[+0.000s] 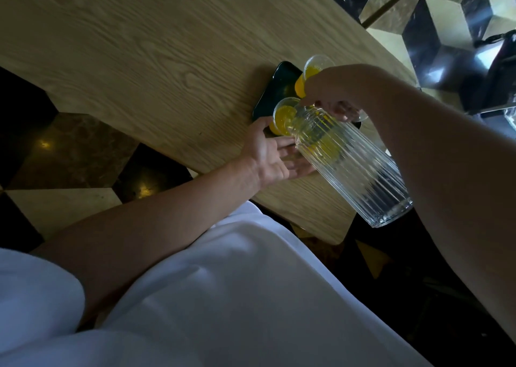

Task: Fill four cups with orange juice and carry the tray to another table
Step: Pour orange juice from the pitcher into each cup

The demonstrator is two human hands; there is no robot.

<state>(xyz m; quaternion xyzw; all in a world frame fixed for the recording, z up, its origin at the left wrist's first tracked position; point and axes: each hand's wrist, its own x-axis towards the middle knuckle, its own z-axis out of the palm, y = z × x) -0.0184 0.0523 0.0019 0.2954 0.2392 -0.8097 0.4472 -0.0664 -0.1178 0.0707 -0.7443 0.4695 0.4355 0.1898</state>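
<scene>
On table (139, 59), our right hand (329, 87) gripped jug (349, 165), filling near cup (283, 115); left hand (268, 154) lay open; far cup (310, 73) full, others hidden.

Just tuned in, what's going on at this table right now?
A person is pouring orange juice. The right hand has its grip near the neck of a ribbed glass carafe, tipped mouth-down over a clear cup on the dark tray. The left hand steadies that cup at its side. Another cup further back already holds juice. Little juice remains in the carafe. Other cups are hidden behind the hand.
</scene>
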